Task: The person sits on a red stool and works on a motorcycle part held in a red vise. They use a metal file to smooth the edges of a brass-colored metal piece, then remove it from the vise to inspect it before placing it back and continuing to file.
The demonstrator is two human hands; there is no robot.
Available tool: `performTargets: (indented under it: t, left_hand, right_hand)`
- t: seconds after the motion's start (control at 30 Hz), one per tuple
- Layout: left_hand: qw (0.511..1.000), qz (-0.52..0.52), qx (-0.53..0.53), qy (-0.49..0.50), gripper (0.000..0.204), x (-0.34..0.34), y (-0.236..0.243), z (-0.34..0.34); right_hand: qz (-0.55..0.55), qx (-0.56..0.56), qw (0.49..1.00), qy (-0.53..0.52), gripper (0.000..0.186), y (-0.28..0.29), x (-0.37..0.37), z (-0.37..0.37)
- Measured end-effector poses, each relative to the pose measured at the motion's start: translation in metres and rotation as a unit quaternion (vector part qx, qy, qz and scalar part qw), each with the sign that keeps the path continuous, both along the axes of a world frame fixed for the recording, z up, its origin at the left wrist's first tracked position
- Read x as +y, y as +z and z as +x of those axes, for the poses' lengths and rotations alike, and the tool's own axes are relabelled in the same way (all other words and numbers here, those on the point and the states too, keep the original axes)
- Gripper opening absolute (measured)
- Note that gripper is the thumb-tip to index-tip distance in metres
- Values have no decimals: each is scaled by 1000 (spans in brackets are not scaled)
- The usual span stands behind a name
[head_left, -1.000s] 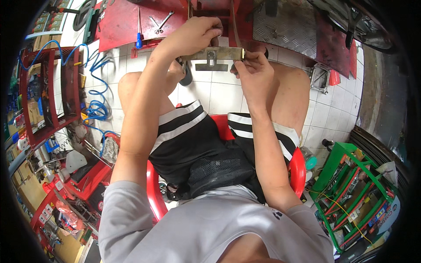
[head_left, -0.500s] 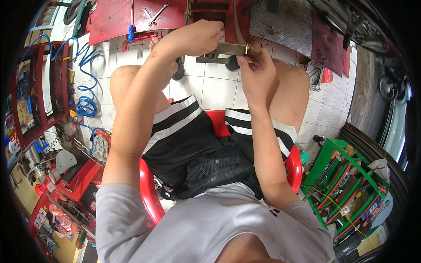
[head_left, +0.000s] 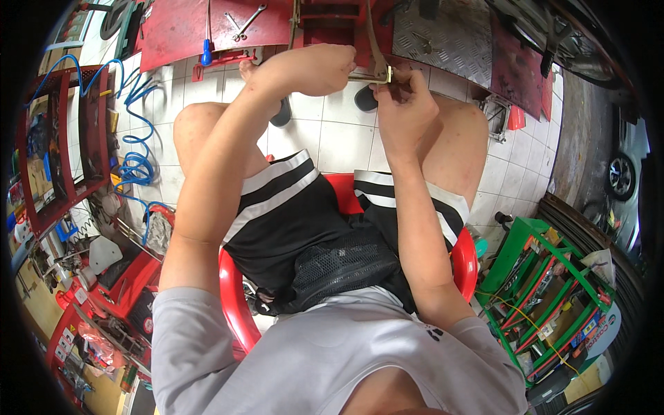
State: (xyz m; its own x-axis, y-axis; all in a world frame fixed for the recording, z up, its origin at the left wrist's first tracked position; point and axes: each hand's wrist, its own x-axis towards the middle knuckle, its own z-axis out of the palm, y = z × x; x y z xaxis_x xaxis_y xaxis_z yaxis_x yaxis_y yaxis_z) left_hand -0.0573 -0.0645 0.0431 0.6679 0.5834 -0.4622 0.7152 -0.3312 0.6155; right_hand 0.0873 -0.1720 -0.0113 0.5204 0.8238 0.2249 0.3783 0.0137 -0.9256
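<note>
Between my hands is a thin metal bracket (head_left: 366, 78), seen nearly edge-on, with a bright, bent right end. My left hand (head_left: 318, 70) is closed at its left end, the fingertips turned away and partly hidden. My right hand (head_left: 408, 104) pinches the bright right end between thumb and fingers. Just behind the bracket a brownish bar or strap (head_left: 377, 52) comes down from the red workstand and meets it near my right fingertips; whether the two are joined I cannot tell.
Ahead is a red work surface (head_left: 173, 34) with two wrenches (head_left: 242, 26) and a blue-handled screwdriver (head_left: 207, 52). A checkered metal plate (head_left: 443, 41) lies at right. A coiled blue hose (head_left: 137, 166) hangs left; a green tool rack (head_left: 512, 266) stands right. I sit on a red chair (head_left: 232, 297).
The bracket has turned from showing its broad slotted face to nearly edge-on. My left hand has dropped slightly. A vehicle at the far right has shifted in view.
</note>
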Motion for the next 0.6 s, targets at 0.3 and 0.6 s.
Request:
performTargets:
  t: [0.3, 0.6]
  left_hand:
    - [988, 146, 12, 46, 20, -18, -19, 9]
    - [963, 173, -181, 96, 19, -3, -1, 8]
  right_hand:
    - [34, 102, 993, 45, 14, 5, -2, 3]
    - [0, 44, 999, 1, 16, 4, -2, 4]
